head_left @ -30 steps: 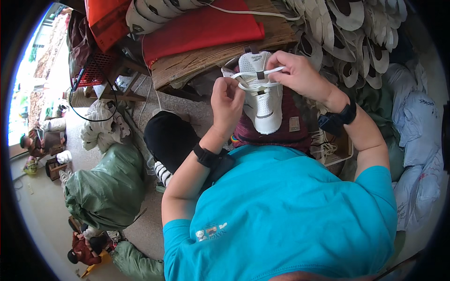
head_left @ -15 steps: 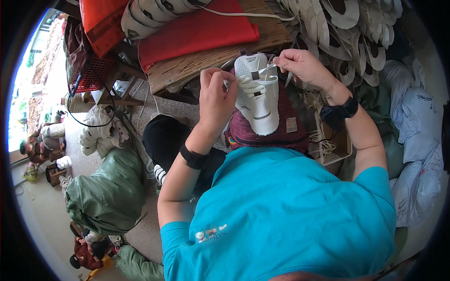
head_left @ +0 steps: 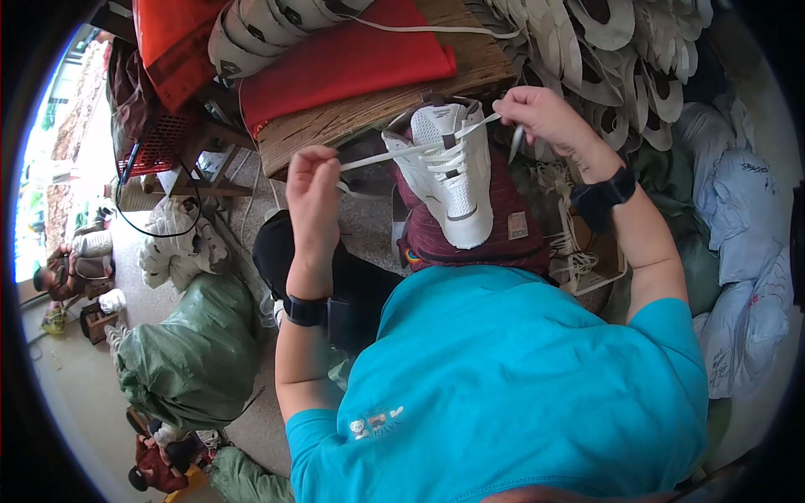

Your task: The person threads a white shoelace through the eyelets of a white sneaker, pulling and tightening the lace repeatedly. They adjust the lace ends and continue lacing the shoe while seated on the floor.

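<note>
A white shoe upper (head_left: 457,194) lies over a maroon cloth (head_left: 426,238) on my lap, its toe towards me. White lace crosses its lower eyelets, and the two lace ends run out to either side. My left hand (head_left: 314,194), fingers pinched, holds one end of the shoelace (head_left: 373,159) stretched out to the left. On the other side my right hand (head_left: 541,120) pinches the other end, close to the shoe's upper right edge. A loose tip of lace hangs below the right fingers.
Ahead stands a wooden bench (head_left: 335,126) with red cloth (head_left: 352,71) and stacked white shoe pieces (head_left: 268,33). More pale pieces (head_left: 620,50) hang at the far right. A box of laces (head_left: 591,251) sits by my right forearm. Green sacks (head_left: 201,352) and other people (head_left: 159,457) are at left.
My left hand has moved left and slightly down, away from the shoe, drawing the lace out straight. My right hand has stayed nearly in place. The shoe has shifted a little left.
</note>
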A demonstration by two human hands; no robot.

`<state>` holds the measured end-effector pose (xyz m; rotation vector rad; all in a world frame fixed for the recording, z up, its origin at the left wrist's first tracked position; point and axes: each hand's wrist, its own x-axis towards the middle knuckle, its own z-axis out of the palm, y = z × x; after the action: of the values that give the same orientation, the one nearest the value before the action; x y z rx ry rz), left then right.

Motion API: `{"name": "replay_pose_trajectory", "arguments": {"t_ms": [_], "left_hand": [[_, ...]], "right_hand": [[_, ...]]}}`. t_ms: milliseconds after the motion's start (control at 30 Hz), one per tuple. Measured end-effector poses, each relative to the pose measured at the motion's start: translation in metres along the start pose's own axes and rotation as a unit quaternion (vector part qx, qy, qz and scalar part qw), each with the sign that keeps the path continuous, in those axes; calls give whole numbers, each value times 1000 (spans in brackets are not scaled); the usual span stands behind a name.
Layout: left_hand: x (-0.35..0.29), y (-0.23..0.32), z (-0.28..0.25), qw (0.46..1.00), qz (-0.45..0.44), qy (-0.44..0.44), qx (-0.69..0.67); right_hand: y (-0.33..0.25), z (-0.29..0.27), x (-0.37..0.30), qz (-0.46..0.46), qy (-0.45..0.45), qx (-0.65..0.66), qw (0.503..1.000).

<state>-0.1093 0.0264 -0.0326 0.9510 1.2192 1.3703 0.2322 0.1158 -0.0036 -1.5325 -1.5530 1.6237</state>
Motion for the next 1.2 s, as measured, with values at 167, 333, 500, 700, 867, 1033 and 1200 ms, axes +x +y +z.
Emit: {"name": "replay_pose_trajectory", "arguments": {"t_ms": [167,333,500,700,867,1033,1200], "left_hand": [[-4,-17,13,953,99,-20,285],[-8,8,54,894,238,-39,377],[1,4,67,875,253,-125,394],[-3,4,79,882,228,-126,393],[-10,4,81,942,78,-104,311],[-12,3,74,896,212,-104,377],[-12,-11,63,856,285,-135,410]], "right_hand": [[-8,28,-8,-311,93,-247,913],[-27,47,-17,-344,16,-399,850],[-22,39,2,-289,-82,-300,905],[-23,50,-12,-364,27,-288,885],[-18,60,-20,-374,67,-351,856],[-16,58,-13,-447,54,-340,826],[-13,57,-10,-417,86,-350,835]]}}
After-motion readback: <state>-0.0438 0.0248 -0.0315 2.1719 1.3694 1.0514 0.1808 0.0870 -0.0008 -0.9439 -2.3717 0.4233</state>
